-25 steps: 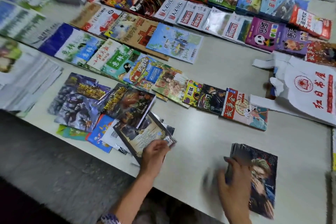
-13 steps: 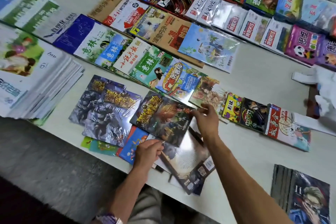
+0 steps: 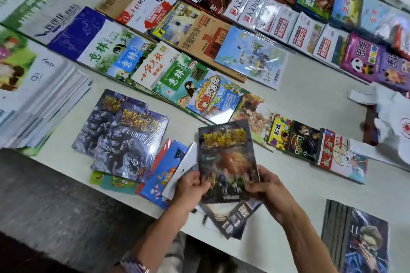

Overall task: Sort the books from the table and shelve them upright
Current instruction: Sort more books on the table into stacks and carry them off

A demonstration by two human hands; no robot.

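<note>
A dark comic book (image 3: 226, 159) with a gold title and an orange scene is lifted a little above the white table (image 3: 299, 99), near its front edge. My left hand (image 3: 190, 186) grips its lower left corner and my right hand (image 3: 264, 188) grips its lower right edge. Under it lies another dark book (image 3: 230, 219) that overhangs the table edge. To the left lie two wrapped grey-blue comic books (image 3: 122, 135) with the same gold title, and a blue book (image 3: 164, 170) beside them.
Rows of flat, overlapping books and magazines (image 3: 199, 35) fill the far part of the table. A tall white pile (image 3: 37, 99) stands at the left. A stack of dark comics (image 3: 357, 237) lies at the near right, a white bag (image 3: 392, 126) at the far right.
My right hand came back from the row of books to the near edge. Both hands now hold the gold-titled comic, which was lying flat and is now lifted and turned upright toward me.
</note>
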